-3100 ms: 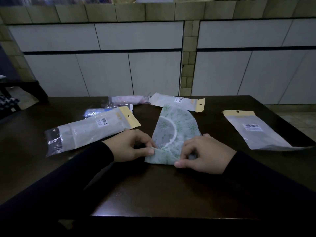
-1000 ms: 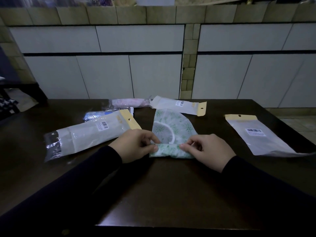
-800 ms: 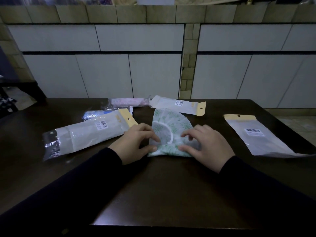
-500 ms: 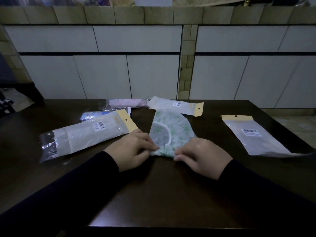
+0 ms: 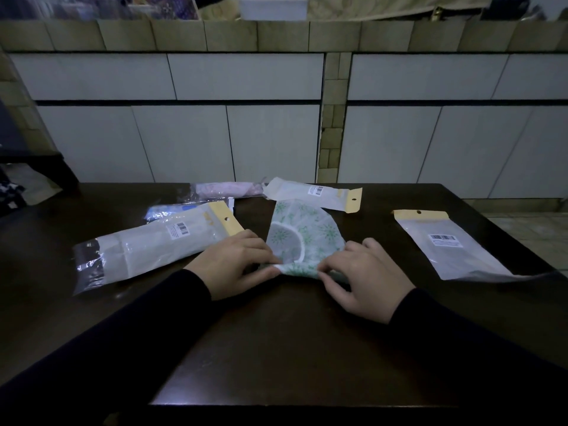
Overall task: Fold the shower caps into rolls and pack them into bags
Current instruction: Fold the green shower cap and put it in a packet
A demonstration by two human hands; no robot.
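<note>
Dark wooden table (image 5: 276,348) in a dim room, pale cabinet fronts (image 5: 184,142) behind.

At the near edge of the work: left hand (image 5: 233,269) and right hand (image 5: 365,281), fingers curled, each pinching one end of the rolled near edge of the green-patterned shower cap (image 5: 302,238). Roll only a few turns deep; most of the cap flat on the table beyond the hands, white elastic band showing through.

Likely slips from here: thin slick film springing open if either pinch loosens; roll skewing into a cone if one hand turns faster than the other; bunched elastic making a lump too fat for a bag.

Further out, bags. Just beside the left hand, a large filled bag (image 5: 147,250), yellow header, something pale inside. Behind it a bag with a blue item (image 5: 172,210), partly hidden. At the far edge a bag with a pink item (image 5: 227,189) and a white filled bag (image 5: 313,195), the latter touching the cap's far tip. Well apart to the right, a flat bag (image 5: 445,247), apparently empty, mouth toward the near side.
</note>
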